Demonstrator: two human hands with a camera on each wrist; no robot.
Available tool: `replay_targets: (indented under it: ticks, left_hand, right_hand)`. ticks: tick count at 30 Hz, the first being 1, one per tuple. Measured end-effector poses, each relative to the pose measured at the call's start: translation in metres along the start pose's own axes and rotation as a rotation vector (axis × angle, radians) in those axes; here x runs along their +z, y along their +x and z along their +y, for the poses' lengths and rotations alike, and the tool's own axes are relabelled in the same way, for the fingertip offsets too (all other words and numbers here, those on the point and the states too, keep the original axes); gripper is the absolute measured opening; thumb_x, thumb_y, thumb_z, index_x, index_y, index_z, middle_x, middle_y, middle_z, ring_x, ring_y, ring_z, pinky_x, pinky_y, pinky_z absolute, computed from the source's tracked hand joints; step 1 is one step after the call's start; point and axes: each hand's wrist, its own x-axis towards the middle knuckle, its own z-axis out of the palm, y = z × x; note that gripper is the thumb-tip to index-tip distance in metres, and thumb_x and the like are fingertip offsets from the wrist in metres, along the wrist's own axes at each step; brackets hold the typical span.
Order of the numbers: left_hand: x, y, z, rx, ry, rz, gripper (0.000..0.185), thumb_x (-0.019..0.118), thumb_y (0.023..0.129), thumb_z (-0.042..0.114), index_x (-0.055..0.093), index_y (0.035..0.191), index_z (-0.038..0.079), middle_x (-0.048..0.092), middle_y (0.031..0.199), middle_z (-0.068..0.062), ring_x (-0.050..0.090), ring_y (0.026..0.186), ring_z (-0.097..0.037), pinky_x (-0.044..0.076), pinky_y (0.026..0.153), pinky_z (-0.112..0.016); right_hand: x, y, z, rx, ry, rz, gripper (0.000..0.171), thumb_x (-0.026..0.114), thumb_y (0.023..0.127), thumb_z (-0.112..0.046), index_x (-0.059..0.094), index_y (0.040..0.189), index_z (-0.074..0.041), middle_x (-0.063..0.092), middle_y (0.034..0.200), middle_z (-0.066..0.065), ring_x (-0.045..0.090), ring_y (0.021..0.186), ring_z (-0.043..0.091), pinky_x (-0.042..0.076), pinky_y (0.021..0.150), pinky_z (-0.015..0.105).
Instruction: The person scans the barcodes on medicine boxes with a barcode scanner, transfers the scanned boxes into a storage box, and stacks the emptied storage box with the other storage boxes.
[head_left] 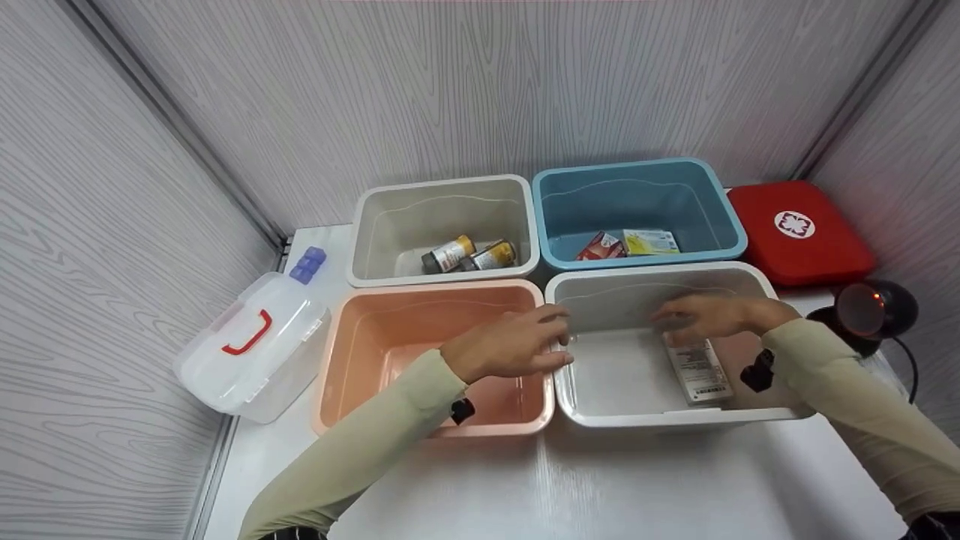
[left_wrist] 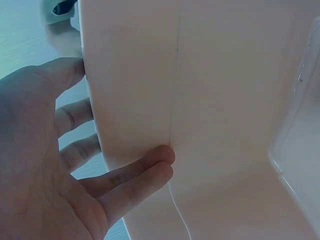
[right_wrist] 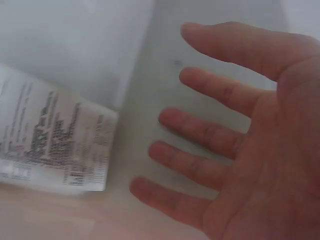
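My left hand (head_left: 525, 343) lies on the shared rim between the pink bin (head_left: 352, 352) and the white front bin (head_left: 675, 417). In the left wrist view its straight fingers (left_wrist: 145, 170) straddle the pink bin's wall (left_wrist: 225, 100), some on each side. Over the white bin hovers my right hand (head_left: 701, 315), fingers spread (right_wrist: 200, 135) and holding nothing. Just below it, a flat white box with printed text and barcodes (head_left: 697, 369) (right_wrist: 55, 145) rests inside that bin, leaning by the right wall.
Behind stand a beige bin (head_left: 442, 187) with two bottles (head_left: 450, 255) and a blue bin (head_left: 637, 166) with small boxes (head_left: 630, 244). A red first-aid case (head_left: 799, 232) and black scanner (head_left: 874, 311) sit right; a clear case with a red handle (head_left: 255, 352) sits left.
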Motion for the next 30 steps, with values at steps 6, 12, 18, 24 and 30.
replay_targets:
  ticks: [6,12,18,24,30]
  left_hand:
    - [0.000,0.000,0.000,-0.008,0.000,-0.001,0.041,0.056,0.112,0.045,0.066,0.135,0.013,0.047,0.167,-0.011,0.065,0.132,-0.029,0.055,0.112,-0.045]
    - [0.000,0.000,0.000,-0.016,0.000,-0.004,0.040,0.055,0.112,0.045,0.066,0.135,0.014,0.046,0.168,-0.010,0.066,0.131,-0.028,0.055,0.111,-0.045]
    - [0.001,-0.001,0.000,-0.021,-0.010,-0.012,0.041,0.055,0.112,0.046,0.066,0.135,0.015,0.045,0.169,-0.010,0.069,0.120,-0.027,0.057,0.105,-0.043]
    - [0.002,-0.001,-0.001,0.001,0.010,-0.002,0.040,0.056,0.112,0.046,0.066,0.135,0.014,0.047,0.169,-0.009,0.067,0.129,-0.028,0.057,0.108,-0.044]
    - [0.002,0.000,-0.003,0.018,0.010,0.005,0.040,0.056,0.113,0.046,0.066,0.134,0.014,0.047,0.167,-0.011,0.066,0.131,-0.027,0.057,0.108,-0.044]
  right_hand:
    - [0.012,0.009,0.001,0.068,-0.112,-0.067,0.066,0.076,0.099,-0.040,0.058,0.157,-0.015,0.056,0.156,0.021,0.050,0.138,0.045,0.039,0.116,0.075]
    - [0.019,0.015,-0.001,0.077,-0.121,-0.103,0.063,0.077,0.098,-0.032,0.059,0.156,-0.015,0.063,0.146,0.018,0.057,0.126,0.037,0.049,0.109,0.068]
    - [0.020,0.013,-0.003,0.084,-0.154,-0.112,0.061,0.076,0.099,-0.030,0.060,0.155,-0.012,0.066,0.147,0.017,0.061,0.123,0.033,0.052,0.108,0.067]
    - [0.012,0.003,-0.010,0.073,-0.278,-0.035,0.044,0.079,0.093,-0.014,0.076,0.137,-0.012,0.077,0.126,0.013,0.066,0.104,0.028,0.058,0.099,0.061]
    - [-0.003,-0.013,-0.017,-0.026,-0.182,0.050,0.021,0.082,0.095,-0.011,0.083,0.116,-0.014,0.076,0.107,0.001,0.064,0.093,0.019,0.059,0.081,0.041]
